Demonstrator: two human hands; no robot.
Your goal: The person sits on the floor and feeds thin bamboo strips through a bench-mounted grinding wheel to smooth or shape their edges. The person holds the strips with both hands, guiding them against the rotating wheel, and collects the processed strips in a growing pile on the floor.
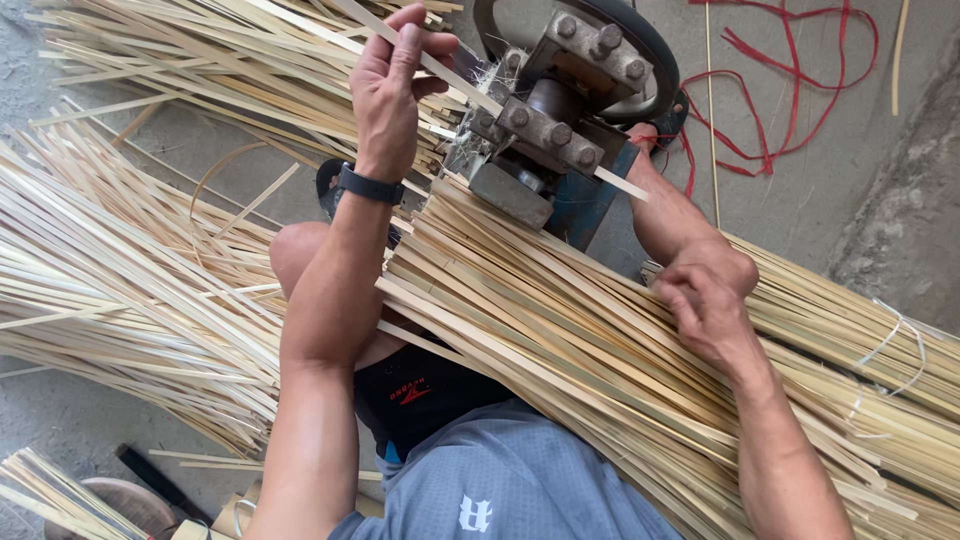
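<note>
Our left hand (388, 85) pinches a bamboo strip (455, 78) feeding into the metal machine (560, 120); our right hand (705, 300) grips strips in the bundle (560, 340) across our lap. Red cord (790, 90) lies on the floor (800, 200) beyond.

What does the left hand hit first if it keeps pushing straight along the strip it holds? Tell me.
Most likely the bolted metal machine: the left hand pinches a bamboo strip that runs down-right into it. Nothing shows between them, though depth is hard to judge.
</note>
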